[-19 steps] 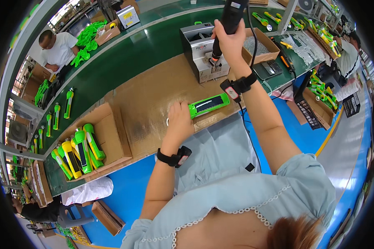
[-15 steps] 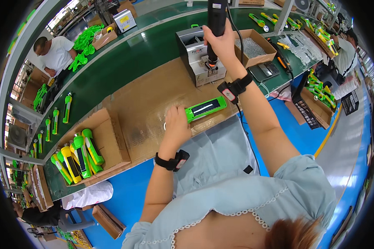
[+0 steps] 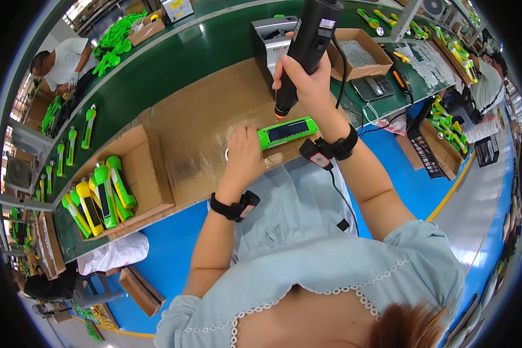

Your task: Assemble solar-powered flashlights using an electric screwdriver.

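My right hand (image 3: 314,84) is wrapped around a black electric screwdriver (image 3: 311,40), held upright with its tip pointing down. That tip hovers near the upper edge of a green flashlight (image 3: 287,133); whether it touches cannot be told. The flashlight lies on a brown cardboard sheet (image 3: 194,139) and shows a long dark panel on its upper face. Fingers of my left hand (image 3: 245,153) close over its left end, hiding that part. Beside my left fingers a bit of a white ring shows. Behind the screwdriver stands a grey and black box-shaped machine (image 3: 263,46).
An open carton (image 3: 163,177) of green and yellow flashlights stands at left. More flashlights (image 3: 89,127) line the green bench. At right are a carton of small metal parts (image 3: 383,65), a phone (image 3: 372,88) and an orange-black screwdriver (image 3: 400,78). Co-workers sit at far left and right.
My right hand has brought the electric screwdriver from the box-shaped machine down and toward me, over the flashlight. My left hand stays on the flashlight. The whole view has shifted slightly.
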`<action>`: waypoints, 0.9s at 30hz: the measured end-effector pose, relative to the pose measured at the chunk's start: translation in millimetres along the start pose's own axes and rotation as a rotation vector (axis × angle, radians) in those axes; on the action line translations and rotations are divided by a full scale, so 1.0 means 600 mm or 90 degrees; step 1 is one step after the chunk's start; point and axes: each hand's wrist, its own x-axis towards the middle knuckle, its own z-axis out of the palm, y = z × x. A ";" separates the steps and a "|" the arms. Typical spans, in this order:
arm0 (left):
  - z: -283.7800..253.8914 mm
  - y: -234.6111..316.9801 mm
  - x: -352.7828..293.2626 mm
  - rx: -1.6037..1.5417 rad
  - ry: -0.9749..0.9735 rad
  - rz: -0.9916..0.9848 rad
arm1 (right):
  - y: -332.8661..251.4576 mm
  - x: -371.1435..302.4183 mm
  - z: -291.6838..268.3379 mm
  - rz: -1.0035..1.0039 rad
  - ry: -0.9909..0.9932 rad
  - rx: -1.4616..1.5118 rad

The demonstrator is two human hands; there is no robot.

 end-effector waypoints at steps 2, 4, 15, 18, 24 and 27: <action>0.001 0.000 0.001 -0.012 0.011 -0.001 | -0.008 -0.012 0.022 0.000 -0.012 0.023; 0.002 0.001 0.001 -0.021 0.007 0.010 | -0.006 -0.020 0.034 0.020 -0.019 0.023; 0.004 -0.002 0.004 -0.024 -0.013 -0.016 | 0.040 -0.025 0.050 0.077 -0.035 0.033; 0.001 -0.010 0.013 -0.044 -0.027 -0.022 | 0.050 -0.031 0.060 0.084 -0.026 0.029; 0.000 -0.018 0.009 -0.062 -0.041 -0.028 | 0.058 -0.034 0.064 0.155 -0.035 0.044; 0.006 -0.020 0.010 -0.075 -0.046 -0.023 | 0.065 -0.045 0.056 0.135 -0.059 0.007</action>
